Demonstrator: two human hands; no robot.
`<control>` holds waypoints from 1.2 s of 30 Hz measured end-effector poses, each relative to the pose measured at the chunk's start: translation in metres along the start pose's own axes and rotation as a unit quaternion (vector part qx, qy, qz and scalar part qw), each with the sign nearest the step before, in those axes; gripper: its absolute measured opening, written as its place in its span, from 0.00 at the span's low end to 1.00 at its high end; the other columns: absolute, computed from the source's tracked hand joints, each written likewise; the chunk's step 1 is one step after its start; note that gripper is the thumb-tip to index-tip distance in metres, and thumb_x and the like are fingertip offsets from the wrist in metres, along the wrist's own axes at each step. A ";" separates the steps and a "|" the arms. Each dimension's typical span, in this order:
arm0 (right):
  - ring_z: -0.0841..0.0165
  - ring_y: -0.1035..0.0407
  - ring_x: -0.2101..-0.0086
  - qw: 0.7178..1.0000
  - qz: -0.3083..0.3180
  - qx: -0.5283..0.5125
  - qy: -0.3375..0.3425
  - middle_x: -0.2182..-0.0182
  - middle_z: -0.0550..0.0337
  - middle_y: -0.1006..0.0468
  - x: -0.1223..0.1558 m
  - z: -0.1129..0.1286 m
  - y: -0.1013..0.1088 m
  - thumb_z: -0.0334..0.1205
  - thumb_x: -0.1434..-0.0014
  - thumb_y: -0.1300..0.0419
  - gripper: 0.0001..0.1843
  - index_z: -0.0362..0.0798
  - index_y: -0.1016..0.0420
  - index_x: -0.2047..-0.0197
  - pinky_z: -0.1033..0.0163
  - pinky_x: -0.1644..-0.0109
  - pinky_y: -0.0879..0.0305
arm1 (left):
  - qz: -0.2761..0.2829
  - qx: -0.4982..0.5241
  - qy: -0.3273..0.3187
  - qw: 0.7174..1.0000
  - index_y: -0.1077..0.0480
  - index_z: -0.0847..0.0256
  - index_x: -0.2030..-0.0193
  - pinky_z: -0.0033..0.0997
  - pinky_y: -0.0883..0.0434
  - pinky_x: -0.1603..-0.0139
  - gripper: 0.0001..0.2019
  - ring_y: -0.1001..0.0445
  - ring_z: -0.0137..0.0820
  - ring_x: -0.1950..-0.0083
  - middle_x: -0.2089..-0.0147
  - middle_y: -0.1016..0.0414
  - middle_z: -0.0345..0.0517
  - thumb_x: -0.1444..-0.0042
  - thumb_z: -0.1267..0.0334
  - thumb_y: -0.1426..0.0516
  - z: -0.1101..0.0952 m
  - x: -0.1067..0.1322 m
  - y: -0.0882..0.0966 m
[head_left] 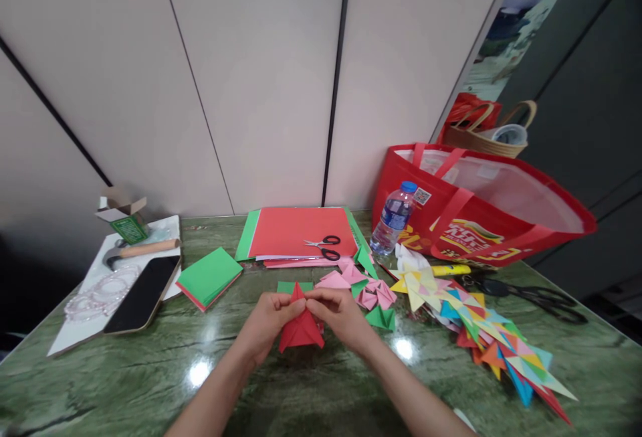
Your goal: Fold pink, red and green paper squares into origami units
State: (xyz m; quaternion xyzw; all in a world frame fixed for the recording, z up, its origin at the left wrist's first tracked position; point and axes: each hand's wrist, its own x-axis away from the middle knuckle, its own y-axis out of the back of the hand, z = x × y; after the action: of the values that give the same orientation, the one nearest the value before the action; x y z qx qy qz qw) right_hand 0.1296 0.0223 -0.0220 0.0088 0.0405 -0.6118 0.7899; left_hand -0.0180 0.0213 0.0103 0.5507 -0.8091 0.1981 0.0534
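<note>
Both my hands are at work over the green marbled tabletop [241, 397]. My left hand [265, 325] pinches the red folded paper [301, 334] on one side of its upper part, thumb lying across it. My right hand [343, 316] pinches the same piece from the other side, thumb nearly meeting the left one. Piece location: between my hands, near the front of the table; point directed away from me, broad end toward me.

Just behind it: a flat bit of green paper, partly hidden by my fingers. Right of that: pink folded pieces [378, 294] in a loose cluster, with a green folded piece [381, 318] at the near edge. Farther back: red sheets [295, 229] stacked, small scissors [328, 247] resting on them. Left: a stack of green squares [209, 278], red showing beneath. Far right: multicoloured pointed paper shapes [494, 330], massed together, and black-handled scissors [531, 295] beyond.
</note>
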 end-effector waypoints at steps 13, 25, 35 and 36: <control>0.76 0.38 0.77 0.992 0.025 -0.100 -0.067 0.77 0.65 0.30 0.000 -0.003 0.000 0.46 0.56 0.37 0.14 0.45 0.32 0.70 0.71 0.75 0.42 | -0.032 -0.113 -0.013 0.993 0.28 0.68 0.82 0.22 0.47 0.80 0.20 0.42 0.23 0.81 0.84 0.33 0.40 0.59 0.48 0.42 0.002 -0.002 -0.001; 0.78 0.43 0.83 0.985 0.023 -0.159 -0.069 0.83 0.67 0.34 0.001 -0.003 0.000 0.43 0.59 0.34 0.14 0.42 0.30 0.73 0.71 0.79 0.47 | -0.006 -0.090 -0.029 0.996 0.30 0.68 0.82 0.21 0.50 0.81 0.21 0.44 0.21 0.82 0.84 0.35 0.39 0.59 0.48 0.42 0.003 0.001 -0.004; 0.73 0.37 0.73 0.998 -0.030 -0.062 0.004 0.74 0.63 0.30 -0.002 -0.007 -0.002 0.42 0.55 0.38 0.10 0.45 0.30 0.71 0.69 0.70 0.42 | -0.003 -0.055 -0.008 0.998 0.31 0.68 0.79 0.21 0.45 0.78 0.20 0.41 0.22 0.79 0.81 0.33 0.40 0.60 0.48 0.41 0.004 -0.002 0.002; 0.73 0.37 0.72 0.998 -0.020 -0.059 0.002 0.74 0.62 0.29 -0.002 -0.007 -0.001 0.42 0.54 0.38 0.10 0.45 0.29 0.69 0.68 0.69 0.41 | -0.004 -0.050 -0.007 0.999 0.31 0.68 0.78 0.21 0.44 0.78 0.20 0.40 0.23 0.79 0.80 0.32 0.40 0.60 0.48 0.41 0.005 -0.003 0.003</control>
State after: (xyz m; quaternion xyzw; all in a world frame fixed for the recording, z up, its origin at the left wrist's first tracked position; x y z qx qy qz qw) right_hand 0.1281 0.0245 -0.0284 -0.0375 0.0789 -0.6240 0.7765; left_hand -0.0189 0.0229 0.0041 0.5523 -0.8160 0.1530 0.0757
